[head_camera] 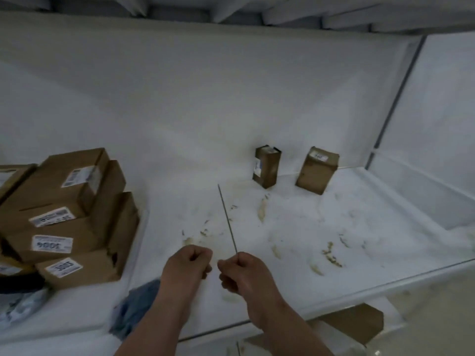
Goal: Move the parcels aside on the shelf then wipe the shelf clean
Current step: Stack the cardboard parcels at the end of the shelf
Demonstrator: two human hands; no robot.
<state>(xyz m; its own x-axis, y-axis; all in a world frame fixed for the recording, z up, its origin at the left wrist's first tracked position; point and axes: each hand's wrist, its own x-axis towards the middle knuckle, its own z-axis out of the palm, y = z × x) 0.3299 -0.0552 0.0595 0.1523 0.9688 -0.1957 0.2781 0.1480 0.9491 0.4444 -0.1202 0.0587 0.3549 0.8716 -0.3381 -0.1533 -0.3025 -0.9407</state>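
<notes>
A stack of brown cardboard parcels (66, 217) with white labels fills the left of the white shelf (295, 227). Two small brown parcels (266, 167) (317, 170) stand upright against the back wall, right of centre. Brownish stains (330, 254) are scattered over the shelf's middle and right. My left hand (189, 263) and my right hand (240, 272) hover side by side over the shelf's front middle, both with fingers curled into fists; I see nothing in either. A blue cloth (136, 309) lies on the shelf's front edge, partly under my left forearm.
A thin dark seam (227, 219) runs front to back across the shelf, ending near my right hand. A metal upright (395, 98) marks the right end. Another shelf (231, 11) hangs close overhead. A flat piece of cardboard (354, 323) lies on the level below.
</notes>
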